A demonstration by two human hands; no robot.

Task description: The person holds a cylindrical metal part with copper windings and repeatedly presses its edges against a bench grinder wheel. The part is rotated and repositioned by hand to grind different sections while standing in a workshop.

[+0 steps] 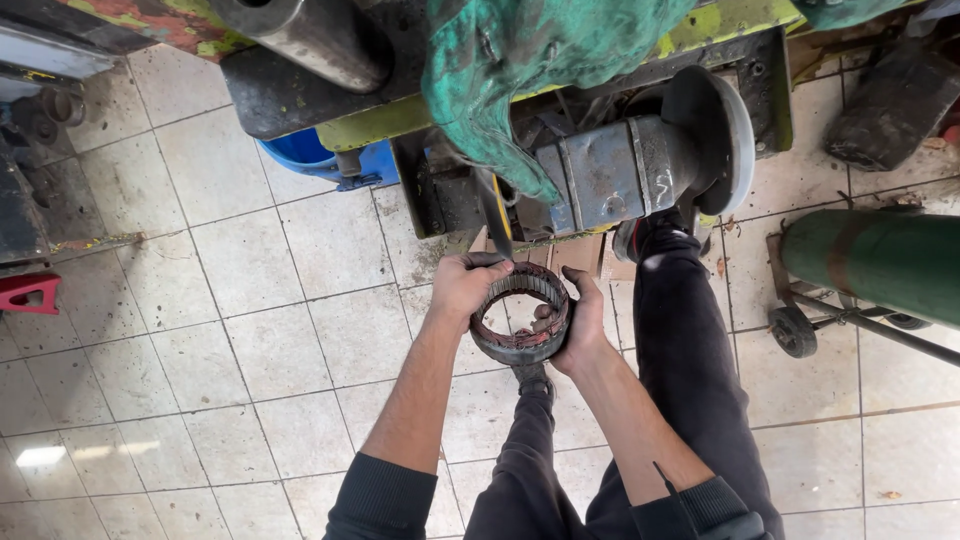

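Rusty copper windings line the inside of a dark metal ring (521,315), a stator-like part, held in the air between both hands above the person's knees. Left hand (463,285): fingers curled tight over the ring's far-left rim, thumb outside. Right hand (582,322): fingers closed around the right rim, with one finger (541,322) reaching inside the bore. Grip on opposite sides keeps the ring level and its open face turned up toward the eye, which likely serves for looking into the windings.

Forearms bare; dark sleeves (385,495) pushed up short of the elbows. Dark trousers (690,370) below, one leg stretched toward the machine, shoe partly seen.

Just beyond the ring: grey bench grinder (625,175) with a round side disc, bolted under a worn yellow-green frame (380,125). Green cloth (510,70), stained, hangs over the frame and partly covers the grinder. Steel pipe (310,40) lies at upper left on the frame. Blue tub (300,155) sits behind the frame, mostly hidden.

Right side: green cylinder (880,260) lying on a small wheeled cart (795,330), well apart from the hands. Left edge: red bracket (28,292) and dark metal pieces, unclear in kind.

Floor (250,330): pale square tiles, scuffed and grimy, with dark grout lines and scattered chips near the cylinder. Setting reads as a repair workshop, daylight glare on the lower-left tiles.
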